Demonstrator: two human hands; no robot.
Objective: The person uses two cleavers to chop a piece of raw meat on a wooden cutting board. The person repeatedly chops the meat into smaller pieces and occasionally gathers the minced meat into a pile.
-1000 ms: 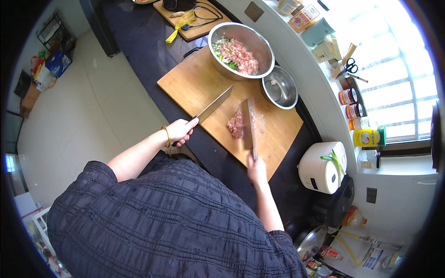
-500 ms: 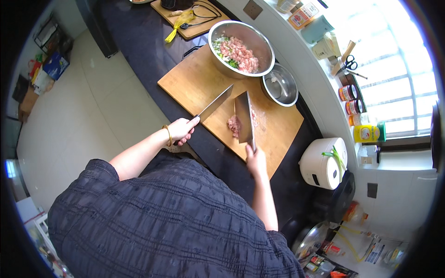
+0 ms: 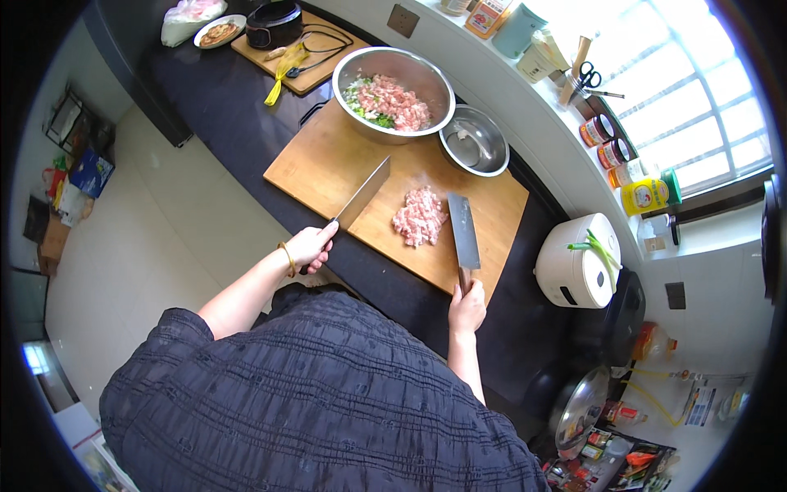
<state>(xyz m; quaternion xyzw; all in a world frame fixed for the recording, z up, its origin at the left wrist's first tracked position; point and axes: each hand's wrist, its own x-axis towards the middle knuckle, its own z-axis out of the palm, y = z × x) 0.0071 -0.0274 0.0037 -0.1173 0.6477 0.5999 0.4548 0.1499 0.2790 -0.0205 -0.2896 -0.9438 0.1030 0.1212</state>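
Note:
My left hand (image 3: 311, 248) is closed round the handle of a cleaver (image 3: 363, 195), whose blade points away over the near left edge of the wooden cutting board (image 3: 311, 164). In my right hand (image 3: 467, 308) is a second cleaver (image 3: 464, 231), gripped by its brown handle, with its broad dark blade lying over the right part of the board. Between the two blades sits a small heap of chopped pink meat (image 3: 420, 216). Neither blade appears to cover the heap. Beyond it, a steel bowl (image 3: 438, 70) holds minced meat and chopped green and white vegetables.
A smaller steel bowl (image 3: 496, 156) stands at the board's far right. To the right is a white rice cooker (image 3: 566, 262) with green onion (image 3: 597, 246) on its lid. Far left, a second board (image 3: 344, 41) carries a black pot (image 3: 275, 25). Jars (image 3: 597, 129) line the windowsill.
The right cleaver has moved off the meat to the right and now shows its flat side. More of the meat heap is visible. The view has shifted; the left hand keeps its cleaver.

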